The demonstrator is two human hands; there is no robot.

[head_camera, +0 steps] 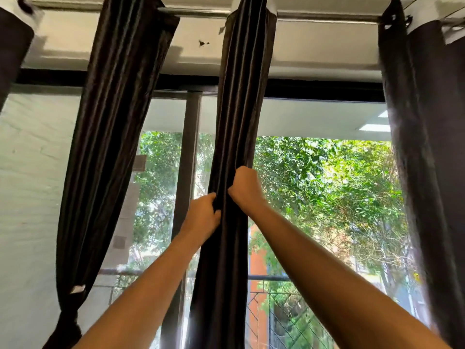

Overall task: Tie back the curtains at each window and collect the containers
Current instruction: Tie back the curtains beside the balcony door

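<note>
left hand (204, 214) is clenched on the left edge of the middle curtain (241, 102), with fabric bunched in the fingers. right hand (244, 188) is clenched on the right edge of the same panel, slightly higher. the 2 hands sit just beside each other, the gathered cloth squeezed between them. both arms are raised, reaching up and forward.

middle curtain is hung from the curtain rod (201, 11) as 1 narrow gathered column, in front of the window post (187, 172). no tie or knot is seen on it in frame.

left curtain (113, 127) is drawn in narrow near its bottom and looks already tied or knotted there; the fastening can't be made out. right curtain (425, 159) hangs loose at the frame edge.

step judged: middle panel is being gathered ahead of tying back. 1 panel is likely done, at least 2 are left. no containers are in view, so collection is judged not started.

next move: cloth to be held bunched in 1 hand while it is wrapped or knotted lower down by the other. the fabric looks satin-slick, so a firm grip is needed, and only a light pull so the rod isn't loaded.
</note>
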